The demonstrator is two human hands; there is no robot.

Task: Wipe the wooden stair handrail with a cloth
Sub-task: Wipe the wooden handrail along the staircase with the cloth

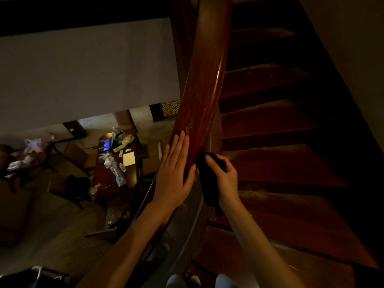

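1. Left hand (174, 169), lower centre of the frame. It lies flat on the top and left flank of the rail. The fingers are straight and together, pointing up the frame, and grip nothing.

2. Right hand (225, 175), just right of the left. Its fingers are curled round a dark cloth (208, 192), bunched in the grip with a tail hanging below the wrist. The cloth sits against the rail's right flank, close beside the left thumb.

3. Wooden handrail (203, 90), polished reddish brown. Its long axis runs from the lower centre up to the top centre, bowing slightly. Most of its visible length lies above both hands in the frame. A wiping stroke would probably run along that axis, up the frame from the cloth. The cloth hand is already at the rail, while the flat hand appears only to steady.

4. Stair treads (270, 163), right half, dark and descending.

5. Low table (104, 183), lower left, on the floor below, with clutter and an open laptop (106, 143).

6. Grey wall (83, 69), upper left.
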